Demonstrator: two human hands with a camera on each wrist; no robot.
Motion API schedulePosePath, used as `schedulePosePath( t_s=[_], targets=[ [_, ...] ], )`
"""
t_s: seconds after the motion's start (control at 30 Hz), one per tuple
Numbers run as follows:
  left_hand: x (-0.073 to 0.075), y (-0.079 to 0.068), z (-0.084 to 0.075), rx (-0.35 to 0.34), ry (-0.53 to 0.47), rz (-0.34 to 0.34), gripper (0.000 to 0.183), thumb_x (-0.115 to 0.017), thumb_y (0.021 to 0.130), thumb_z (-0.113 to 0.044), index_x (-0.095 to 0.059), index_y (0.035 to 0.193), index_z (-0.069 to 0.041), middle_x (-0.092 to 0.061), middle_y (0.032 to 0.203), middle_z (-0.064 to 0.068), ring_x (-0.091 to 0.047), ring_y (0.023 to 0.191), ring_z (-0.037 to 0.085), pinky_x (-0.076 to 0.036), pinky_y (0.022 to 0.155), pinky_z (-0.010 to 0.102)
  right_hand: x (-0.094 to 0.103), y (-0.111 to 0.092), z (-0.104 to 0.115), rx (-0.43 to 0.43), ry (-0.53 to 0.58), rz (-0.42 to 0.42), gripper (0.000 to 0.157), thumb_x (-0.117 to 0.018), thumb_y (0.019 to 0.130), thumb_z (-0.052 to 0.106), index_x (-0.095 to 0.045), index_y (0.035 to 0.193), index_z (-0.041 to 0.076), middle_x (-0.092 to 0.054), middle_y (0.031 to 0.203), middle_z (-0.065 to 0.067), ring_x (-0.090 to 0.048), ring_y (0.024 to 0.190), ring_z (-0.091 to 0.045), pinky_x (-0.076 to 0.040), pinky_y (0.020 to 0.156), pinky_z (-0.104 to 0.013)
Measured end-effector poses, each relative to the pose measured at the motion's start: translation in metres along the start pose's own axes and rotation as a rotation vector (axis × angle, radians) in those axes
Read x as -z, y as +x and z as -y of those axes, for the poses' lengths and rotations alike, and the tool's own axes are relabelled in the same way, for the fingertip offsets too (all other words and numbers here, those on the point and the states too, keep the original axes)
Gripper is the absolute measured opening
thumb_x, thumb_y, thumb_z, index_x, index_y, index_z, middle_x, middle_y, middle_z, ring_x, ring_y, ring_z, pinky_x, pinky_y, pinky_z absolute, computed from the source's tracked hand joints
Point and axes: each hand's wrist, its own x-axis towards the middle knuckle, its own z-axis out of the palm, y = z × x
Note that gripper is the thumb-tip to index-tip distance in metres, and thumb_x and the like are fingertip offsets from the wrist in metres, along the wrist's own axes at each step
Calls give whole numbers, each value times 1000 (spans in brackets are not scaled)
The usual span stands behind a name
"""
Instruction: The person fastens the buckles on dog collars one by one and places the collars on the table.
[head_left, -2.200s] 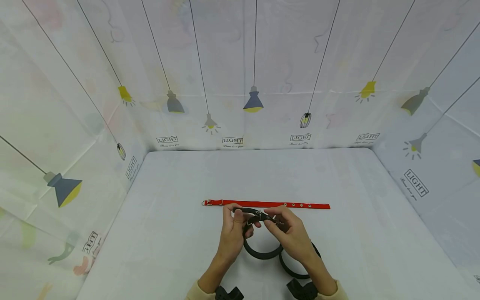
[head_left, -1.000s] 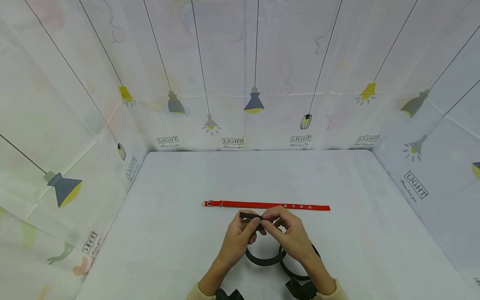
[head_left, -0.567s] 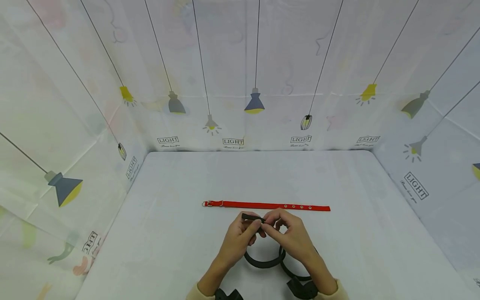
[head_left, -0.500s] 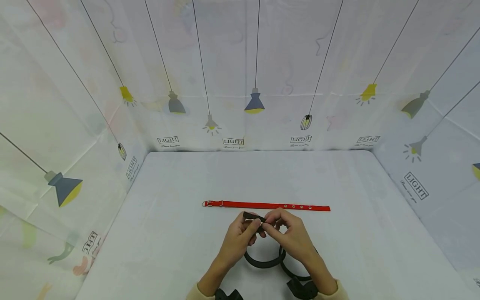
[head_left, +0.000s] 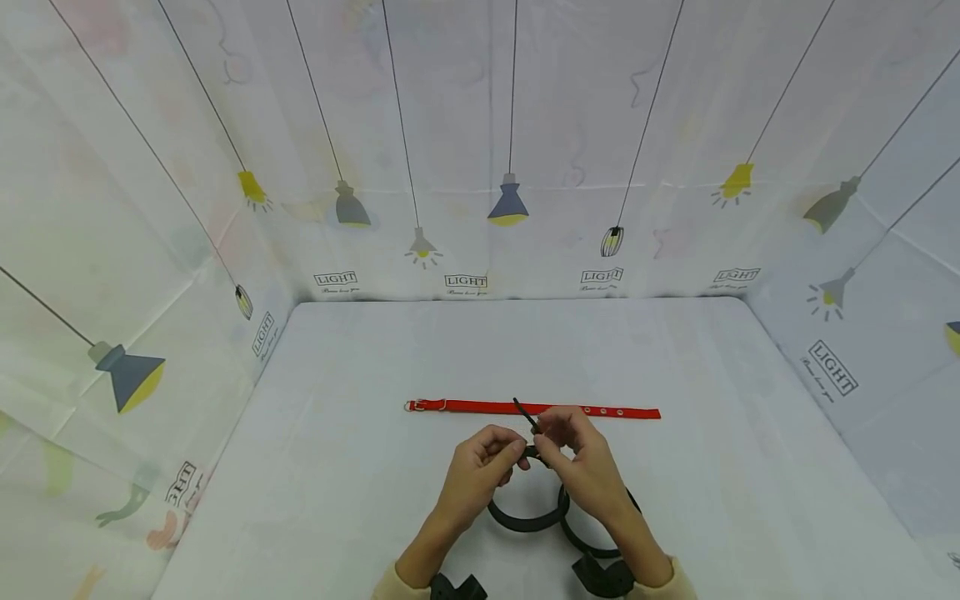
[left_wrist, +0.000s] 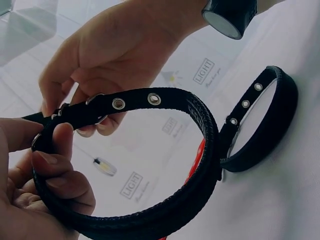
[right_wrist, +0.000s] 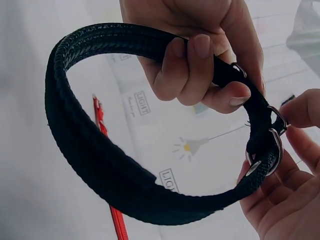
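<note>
A black collar (head_left: 525, 523), bent into a loop, is held up between both hands. My left hand (head_left: 474, 471) grips the band near its metal buckle, fingers curled through the loop. My right hand (head_left: 588, 458) pinches the strap beside the buckle (right_wrist: 276, 120), with a thin strap end (head_left: 524, 412) sticking up by its fingertips. Eyelets (left_wrist: 154, 99) show along the strap in the left wrist view. A second black collar (left_wrist: 272, 130), also closed in a loop, stands on the table, partly hidden by my right forearm in the head view.
A red collar (head_left: 480, 407) with a buckle and eyelets lies straight across the table (head_left: 337, 467), just beyond both hands. Behind the table's far edge hangs a white curtain (head_left: 450, 125) printed with lamps. Each wrist carries a black camera (head_left: 602, 577).
The black collar's strap end, which pointed left over my left hand's fingers, now sticks up by the right fingertips. My right hand has risen slightly away from the left.
</note>
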Motion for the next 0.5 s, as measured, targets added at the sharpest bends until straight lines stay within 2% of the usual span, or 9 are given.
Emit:
schedulePosePath(
  t_s=[0.1,0.2,0.33,0.5],
  targets=[
    [0,0,-1,-2,-10,2,30,-61,101,-27,-66,113,0,-69,91,27,-51,66,6,-41,59,18,0,0,-1,-36,40,7,26,-63,96,4,-56,120,11,-66,105,-5,-64,85,-12,-55,72,-28],
    [-1,0,-1,-15,-18,3,31,-62,101,-25,-66,113,3,-68,90,29,-51,67,6,-40,58,18,1,1,-3,-38,82,9,29,-59,97,1,-53,124,9,-67,105,-10,-64,86,-14,-55,73,-27],
    [-3,1,0,-27,-12,-9,26,-63,100,-25,-68,110,-2,-68,89,27,-53,67,6,-39,57,17,2,3,-5,-22,145,7,30,-55,98,-2,-48,127,3,-67,103,-18,-65,88,-15,-56,75,-26],
    [-5,3,0,-13,-9,-35,20,-66,98,-25,-70,107,-7,-69,87,23,-57,70,7,-40,58,17,3,3,-4,-59,226,7,30,-54,99,-2,-44,127,-2,-67,104,-24,-66,93,-13,-57,79,-25]
  ],
)
